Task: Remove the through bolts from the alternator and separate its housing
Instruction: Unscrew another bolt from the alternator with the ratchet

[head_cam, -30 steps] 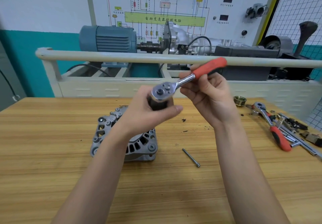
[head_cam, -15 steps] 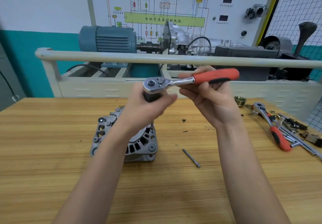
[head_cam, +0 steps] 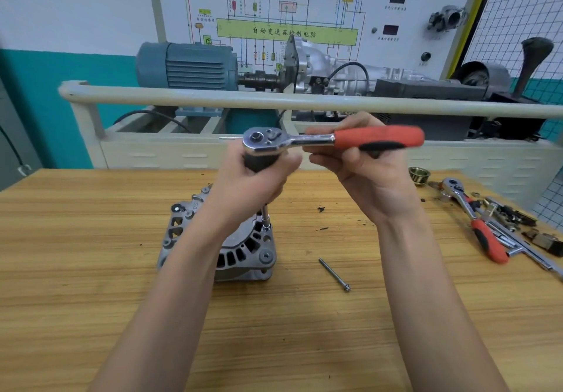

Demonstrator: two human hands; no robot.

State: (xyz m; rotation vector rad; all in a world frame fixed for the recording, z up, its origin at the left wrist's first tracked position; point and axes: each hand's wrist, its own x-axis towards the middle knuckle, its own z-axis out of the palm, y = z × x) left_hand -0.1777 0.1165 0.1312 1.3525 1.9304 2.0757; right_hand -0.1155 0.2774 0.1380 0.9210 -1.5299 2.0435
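**Ratchet seated on an alternator through bolt**

The alternator sits on the wooden table, flat on one end face with its vented grey housing upward. All other places are given from it.

Directly above it, the left hand is wrapped around the dark grip just under the ratchet's head, fingers curled closed on it. From under that hand a thin extension bar with a socket runs straight down to the alternator's upper right rim, where it meets a bolt boss.

The ratchet lies level above the alternator, chrome head over the left hand and red handle pointing right. The right hand, up and to the right of the alternator, pinches the ratchet at the neck where chrome meets red, thumb in front and fingers behind.

One loose through bolt lies on the table just right of the alternator. Far to the right, near the table edge, rest a second red-handled ratchet and a brass threaded fitting
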